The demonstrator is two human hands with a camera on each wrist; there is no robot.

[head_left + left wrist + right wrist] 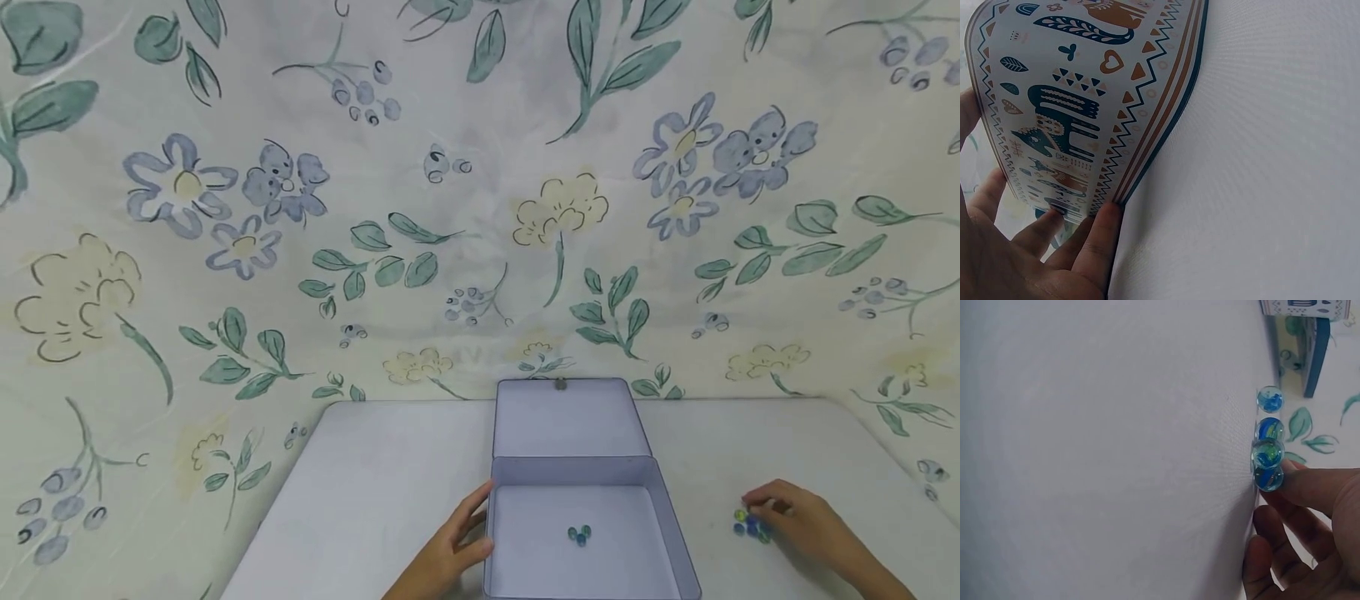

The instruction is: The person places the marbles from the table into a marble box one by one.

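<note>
On the near edge of the white table [375, 492], your left hand [448, 557] rests against the left wall of the open tin [592, 575], fingers laid fairly straight along it, not wrapped round it. The head view shows the tin's plain inside, its lid [570, 421] standing up at the far side, and two small marbles [579, 534] lying together on its floor. Only the left wrist view shows the tin's outside: patterned with animals, hearts and zigzags, your fingertips [1100, 231] pressed to it.

To the right, well apart from the tin, your right hand [806, 521] touches a cluster of marbles [750, 525] on the table. The right wrist view shows four blue-green ones in a row, and your fingertip [1310, 487] against the nearest; whether you pinch it, I cannot tell.
</note>
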